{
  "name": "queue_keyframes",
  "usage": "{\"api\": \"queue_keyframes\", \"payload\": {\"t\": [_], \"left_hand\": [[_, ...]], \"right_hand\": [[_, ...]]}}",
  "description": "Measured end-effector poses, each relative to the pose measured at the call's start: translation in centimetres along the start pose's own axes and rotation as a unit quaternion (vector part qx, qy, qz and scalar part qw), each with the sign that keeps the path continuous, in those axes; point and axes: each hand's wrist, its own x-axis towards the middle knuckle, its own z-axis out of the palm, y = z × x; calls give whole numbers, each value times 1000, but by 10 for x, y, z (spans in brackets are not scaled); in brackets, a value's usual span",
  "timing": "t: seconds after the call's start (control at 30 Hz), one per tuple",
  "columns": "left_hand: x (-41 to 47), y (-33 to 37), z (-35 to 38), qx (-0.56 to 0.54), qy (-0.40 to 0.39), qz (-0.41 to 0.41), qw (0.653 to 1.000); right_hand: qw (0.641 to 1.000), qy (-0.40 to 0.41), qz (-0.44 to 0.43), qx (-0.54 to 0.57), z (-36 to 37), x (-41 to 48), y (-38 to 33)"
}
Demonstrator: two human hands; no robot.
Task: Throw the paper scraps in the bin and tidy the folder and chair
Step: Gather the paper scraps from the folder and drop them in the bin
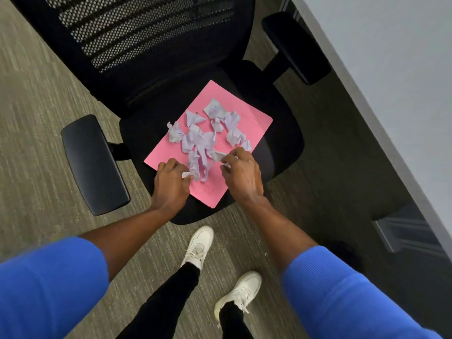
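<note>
Both hands (205, 179) pinching paper scraps (208, 135), pink folder (254, 121) beneath, on chair (286, 140)

We see a pink folder (254, 123) under pale lilac paper scraps (203, 140), on a black chair (281, 133) with mesh back, over streaked olive-grey carpet (36, 94); blue sleeves (49, 285), white shoes (199, 245).

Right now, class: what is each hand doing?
Left hand: closed on a paper scrap.
Right hand: closed on a crumpled scrap.
</note>
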Motion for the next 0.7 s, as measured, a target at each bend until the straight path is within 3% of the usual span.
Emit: {"api": "queue_keyframes", "payload": {"t": [0.23,0.7], "left_hand": [[-16,12,-6,-30,8,-47,998],[-74,61,5,-45,-14,31,998]], "right_hand": [[999,28,32,19,-18,-21,4],[981,121,131,80,-35,-98,29]]}}
